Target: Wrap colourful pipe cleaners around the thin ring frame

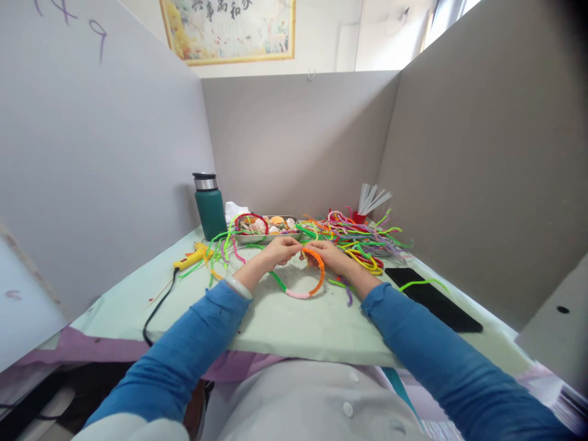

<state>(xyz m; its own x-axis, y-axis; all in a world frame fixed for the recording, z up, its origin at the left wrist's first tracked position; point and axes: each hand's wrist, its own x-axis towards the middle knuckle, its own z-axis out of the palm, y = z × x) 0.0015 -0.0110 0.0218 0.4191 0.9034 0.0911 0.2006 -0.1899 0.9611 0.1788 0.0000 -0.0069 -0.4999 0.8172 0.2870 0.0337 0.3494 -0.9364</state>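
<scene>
A ring wrapped in fuzzy orange, pink and green (298, 295) stands above the table's middle, its top edge between my two hands. My left hand (281, 251) pinches near the top of the ring, with thumb and forefinger together. Close beside it, my right hand (327, 255) has its fingers closed around the orange part. The fingertips of both hands nearly meet. A small pale yellow piece shows by the right fingers. Short green and purple pipe cleaners (349, 294) lie just right of the ring.
Behind my hands are a tray of shells (275, 225) and a pile of colourful pipe cleaners (362, 236). At left stand a green bottle (210, 211) and a yellow glue gun (190, 258) with its cord. White sticks (371, 201) and a black phone-like slab (434, 299) are right. Grey panels (298, 141) enclose the table.
</scene>
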